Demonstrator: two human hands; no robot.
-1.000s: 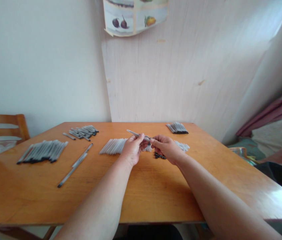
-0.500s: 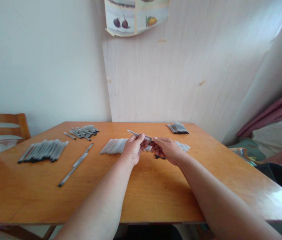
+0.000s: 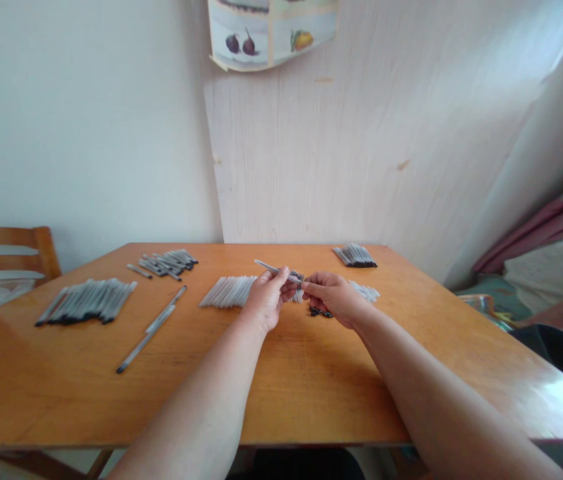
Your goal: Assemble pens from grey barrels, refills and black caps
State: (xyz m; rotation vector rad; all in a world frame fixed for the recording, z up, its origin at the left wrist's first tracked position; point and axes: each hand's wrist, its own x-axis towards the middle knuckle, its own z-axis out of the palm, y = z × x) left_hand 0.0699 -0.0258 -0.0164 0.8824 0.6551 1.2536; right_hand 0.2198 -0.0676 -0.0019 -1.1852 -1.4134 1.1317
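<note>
My left hand [image 3: 268, 295] is closed around a thin pale pen [image 3: 265, 266] above the middle of the table. The pen slants, with one tip sticking out to the far left past my thumb. My right hand [image 3: 330, 295] pinches at the near right end of the pen; a dark bit shows between the two hands, partly hidden by fingers. Behind my left hand lies a row of whitish pen tubes [image 3: 226, 292]. Small black pieces [image 3: 319, 312] lie under my right hand, and more pale pieces [image 3: 365, 292] show beyond it.
On the wooden table [image 3: 201, 400], dark-tipped pens lie in a left group [image 3: 88, 301], a loose back pile [image 3: 168, 263] and a back-right bundle [image 3: 355, 255]. Long pen pieces [image 3: 148, 333] rest left of my forearm. A chair [image 3: 41, 252] stands at the left.
My right fingers have shifted slightly and straightened along the pen's end, uncovering more of the small black pieces below. My left hand and the pen stay nearly in place.
</note>
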